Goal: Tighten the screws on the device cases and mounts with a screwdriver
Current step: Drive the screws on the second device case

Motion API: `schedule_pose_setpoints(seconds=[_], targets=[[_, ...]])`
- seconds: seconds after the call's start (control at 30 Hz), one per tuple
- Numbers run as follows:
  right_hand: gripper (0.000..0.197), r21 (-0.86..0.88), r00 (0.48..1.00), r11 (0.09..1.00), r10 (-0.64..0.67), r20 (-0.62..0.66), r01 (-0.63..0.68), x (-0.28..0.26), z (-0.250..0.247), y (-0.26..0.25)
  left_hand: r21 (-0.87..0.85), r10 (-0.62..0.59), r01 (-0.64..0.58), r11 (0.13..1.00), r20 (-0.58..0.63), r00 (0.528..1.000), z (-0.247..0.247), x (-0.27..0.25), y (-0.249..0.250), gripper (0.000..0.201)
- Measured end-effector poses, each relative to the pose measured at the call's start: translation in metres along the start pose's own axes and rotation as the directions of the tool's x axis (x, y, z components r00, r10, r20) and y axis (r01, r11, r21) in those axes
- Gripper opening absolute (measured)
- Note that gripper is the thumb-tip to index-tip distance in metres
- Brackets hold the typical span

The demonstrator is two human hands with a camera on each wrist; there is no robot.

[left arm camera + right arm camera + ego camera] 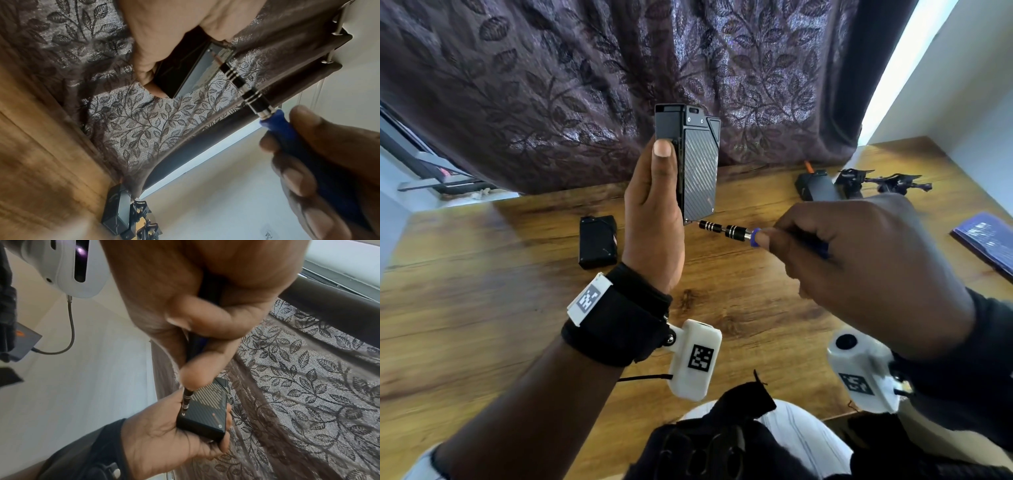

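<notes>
My left hand (654,209) grips a black device case (697,164) upright above the table, thumb up its left side. The case's ribbed face (207,405) is turned towards my right hand (859,253). That hand holds a screwdriver (726,231) with a blue handle (287,133) and a black, silver-ringed shaft (240,81). The screwdriver's tip sits at a screw in the case's lower left corner (183,414). My left hand (164,439) wraps the case from below and behind in the right wrist view.
On the wooden table (500,308) lies a second black case (598,241) at the left. Another black case (816,186) and black mounts (876,181) sit at the back right, a dark blue booklet (986,240) at the right edge. A patterned curtain (585,85) hangs behind.
</notes>
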State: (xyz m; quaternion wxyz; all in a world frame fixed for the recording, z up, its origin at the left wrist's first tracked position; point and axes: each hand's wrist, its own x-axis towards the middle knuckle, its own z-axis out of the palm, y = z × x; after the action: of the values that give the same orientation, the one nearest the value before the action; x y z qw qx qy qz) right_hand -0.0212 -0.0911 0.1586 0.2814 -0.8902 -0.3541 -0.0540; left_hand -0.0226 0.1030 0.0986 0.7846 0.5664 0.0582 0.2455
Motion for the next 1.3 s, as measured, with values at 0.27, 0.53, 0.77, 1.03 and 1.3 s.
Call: schedule_pose_setpoints(seconds=[0.27,0.53,0.77,1.03,1.3], targets=[[0.028,-0.068,0.999,0.997,-0.042,0.026,0.043,0.003,0.0,-0.001,-0.015,0.007,-0.007,1.0,-0.011,1.0,-0.002,0.0,0.0,0.032],[0.052,-0.092,0.998,0.994,-0.059,-0.011,0.058,0.002,0.004,0.0,-0.008,0.031,-0.031,0.999,0.003,1.0,-0.004,0.002,0.001,0.035],[0.026,-0.058,0.996,0.995,-0.087,-0.007,0.086,0.005,-0.001,-0.004,-0.004,0.017,-0.017,1.0,0.009,1.0,-0.005,-0.001,-0.001,0.034],[0.043,-0.104,0.998,0.993,-0.059,-0.039,0.055,0.004,0.004,-0.001,0.02,0.04,-0.041,0.999,0.04,0.998,-0.007,-0.002,-0.004,0.034],[0.032,0.034,1.0,0.999,0.019,0.018,-0.02,0.006,0.0,0.003,-0.006,0.05,-0.05,0.999,0.06,0.997,-0.008,0.004,-0.005,0.041]])
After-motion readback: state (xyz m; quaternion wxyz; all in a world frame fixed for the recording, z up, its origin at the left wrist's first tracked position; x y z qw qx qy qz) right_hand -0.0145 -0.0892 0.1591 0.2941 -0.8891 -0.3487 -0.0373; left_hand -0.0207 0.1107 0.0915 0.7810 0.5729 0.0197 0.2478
